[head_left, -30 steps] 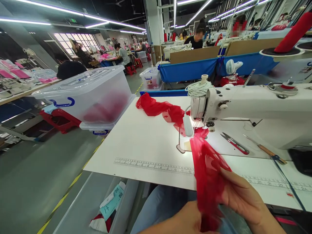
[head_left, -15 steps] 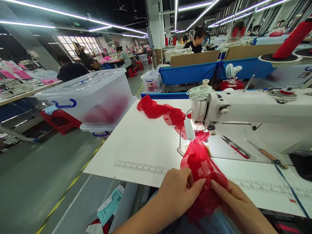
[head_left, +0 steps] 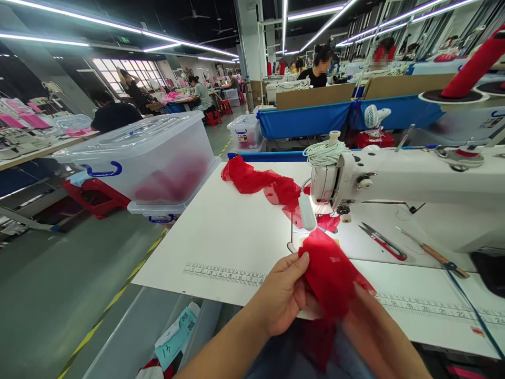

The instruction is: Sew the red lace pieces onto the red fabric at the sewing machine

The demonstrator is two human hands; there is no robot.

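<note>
A length of sheer red fabric (head_left: 333,271) hangs over the front edge of the white table, in front of the sewing machine (head_left: 386,173). My left hand (head_left: 286,289) is closed on the fabric's left edge, thumb on top. On the fabric's other side is my right hand (head_left: 369,321), smeared by motion; its fingers are partly behind the cloth and do not show clearly. More red fabric (head_left: 256,179) runs from under the machine's head across the table to the far left.
Thread snips (head_left: 382,242) and a wooden-handled awl-like tool (head_left: 437,252) lie right of the needle area. A ruler scale (head_left: 224,273) marks the table's front. Clear plastic boxes (head_left: 158,152) stand at the left. Co-workers sit farther back.
My left hand has moved up and slightly left along the fabric. The fabric before me has turned over and bunched into a denser fold. My right hand has shifted and blurred.
</note>
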